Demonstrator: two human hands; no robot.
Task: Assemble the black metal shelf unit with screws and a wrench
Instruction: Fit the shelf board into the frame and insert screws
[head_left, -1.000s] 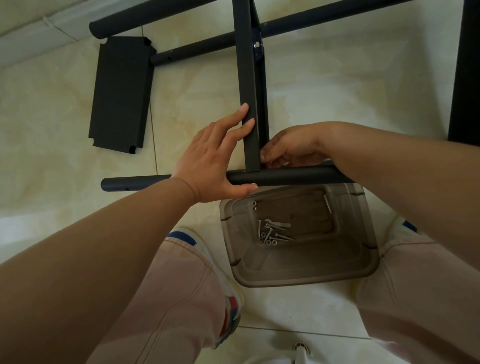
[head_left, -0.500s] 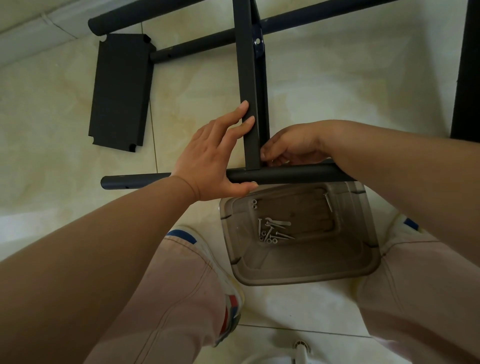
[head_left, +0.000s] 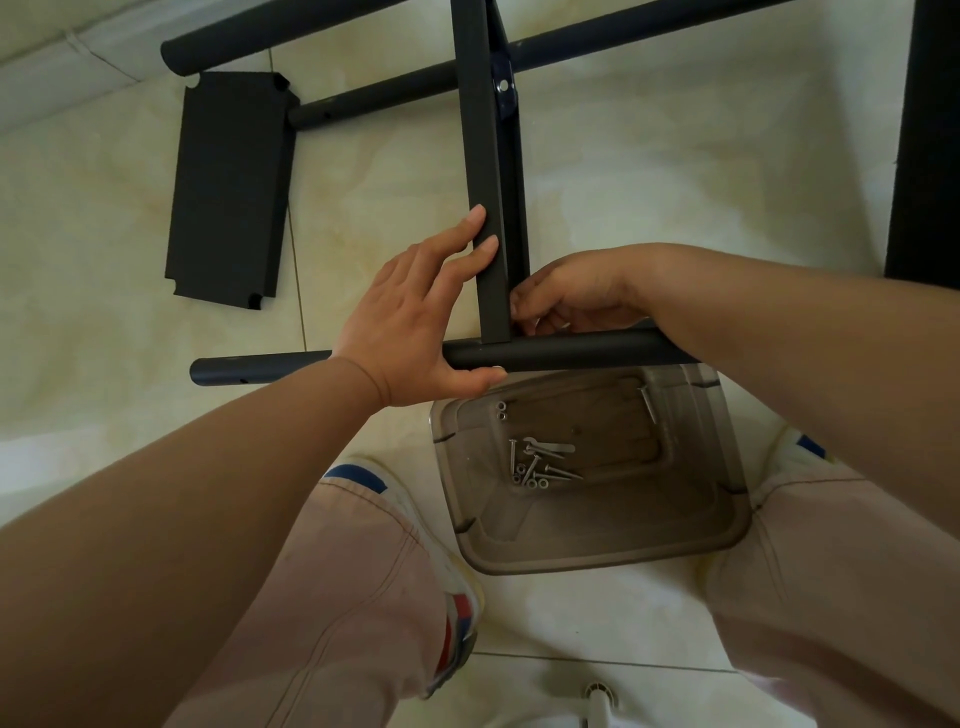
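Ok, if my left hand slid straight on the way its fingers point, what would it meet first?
The left hand already has fingertips on the upright black bar; going straight on, it would probably just press into that.

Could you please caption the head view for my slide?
Left hand steadies the black crossbar while right hand works at its joint.
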